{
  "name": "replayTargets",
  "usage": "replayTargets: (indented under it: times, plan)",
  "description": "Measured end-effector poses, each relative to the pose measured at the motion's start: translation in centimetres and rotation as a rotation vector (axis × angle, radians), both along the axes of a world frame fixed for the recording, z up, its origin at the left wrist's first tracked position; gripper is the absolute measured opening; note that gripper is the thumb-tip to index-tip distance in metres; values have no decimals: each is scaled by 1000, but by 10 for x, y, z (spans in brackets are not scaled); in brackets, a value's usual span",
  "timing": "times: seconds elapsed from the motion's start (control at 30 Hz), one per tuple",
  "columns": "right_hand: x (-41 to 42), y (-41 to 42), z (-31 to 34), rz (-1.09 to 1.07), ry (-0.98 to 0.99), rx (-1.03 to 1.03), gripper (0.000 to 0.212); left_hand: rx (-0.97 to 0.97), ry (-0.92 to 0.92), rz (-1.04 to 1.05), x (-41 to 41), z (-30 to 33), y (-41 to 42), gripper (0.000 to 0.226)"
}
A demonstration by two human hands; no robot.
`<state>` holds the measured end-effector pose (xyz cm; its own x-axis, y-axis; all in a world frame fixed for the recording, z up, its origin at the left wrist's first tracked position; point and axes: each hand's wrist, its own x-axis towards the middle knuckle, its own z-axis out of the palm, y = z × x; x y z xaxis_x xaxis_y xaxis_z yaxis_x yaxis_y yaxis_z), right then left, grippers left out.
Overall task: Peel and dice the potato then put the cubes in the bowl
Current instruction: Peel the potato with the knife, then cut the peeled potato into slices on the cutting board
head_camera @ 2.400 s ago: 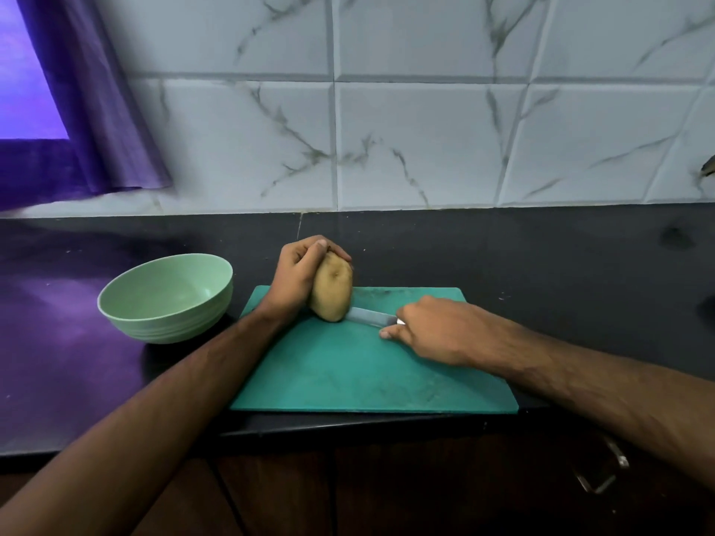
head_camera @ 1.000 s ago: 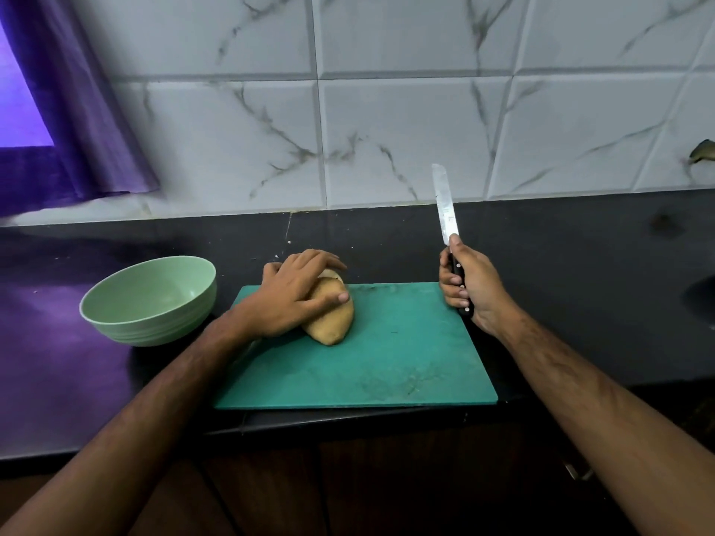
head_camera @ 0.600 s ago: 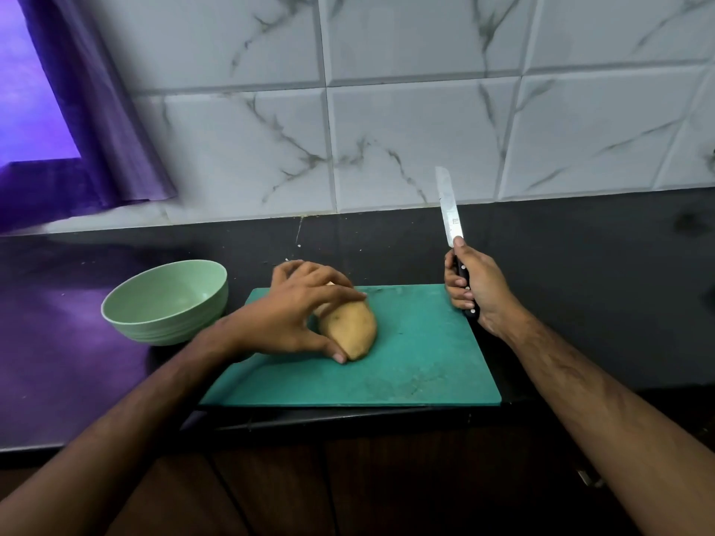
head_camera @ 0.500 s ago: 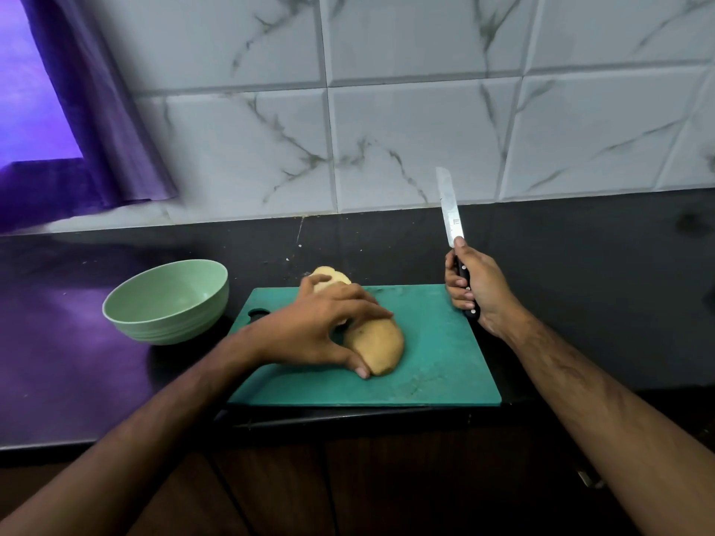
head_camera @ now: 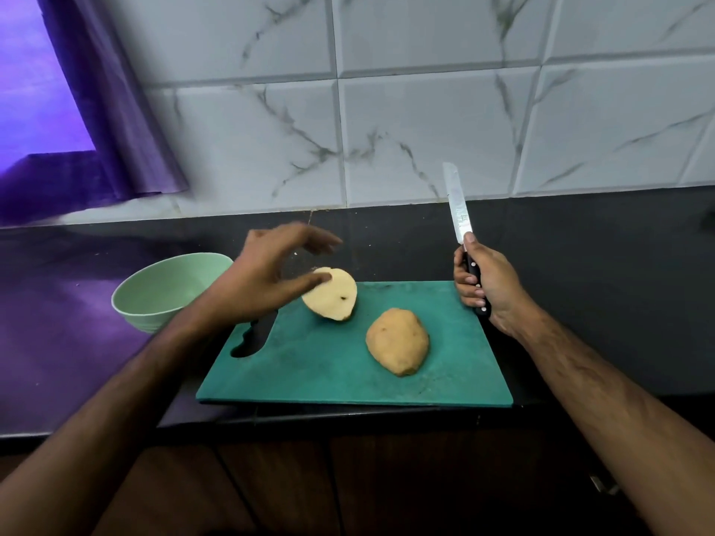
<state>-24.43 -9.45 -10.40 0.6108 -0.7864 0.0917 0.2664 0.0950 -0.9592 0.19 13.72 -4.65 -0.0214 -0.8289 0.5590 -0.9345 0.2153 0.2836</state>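
The potato lies in two halves on the green board, with the skin still on both. One half rests cut side down near the board's middle, skin upward. The other half sits tilted at the board's far left edge, its pale cut face turned toward the camera, with a small dark spot on it. The left hand hovers over that tilted half with fingers loosely spread; the thumb tip lies against the cut face, while the other fingers are blurred above it and grip nothing. The right hand is closed round the black handle of the knife, at the board's far right corner, holding it upright with the blade pointing up in front of the tiled wall. The two halves are apart from each other, and the knife is clear of both. A pale green bowl stands on the dark counter just left of the board, partly hidden behind the left wrist; the part of its inside that shows holds nothing. The board's handle slot shows beside the left forearm. A purple curtain hangs at the far left.
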Motion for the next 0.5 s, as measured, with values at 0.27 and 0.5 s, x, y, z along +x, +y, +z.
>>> replayTargets:
  times: [0.27, 0.5]
  plan:
    - [-1, 2, 1, -7, -9, 14, 42, 332, -371, -184, -48, -27, -26, 58]
    - [-1, 2, 1, -2, -24, 38, 43, 282, -494, -58, -60, -28, -56, 59]
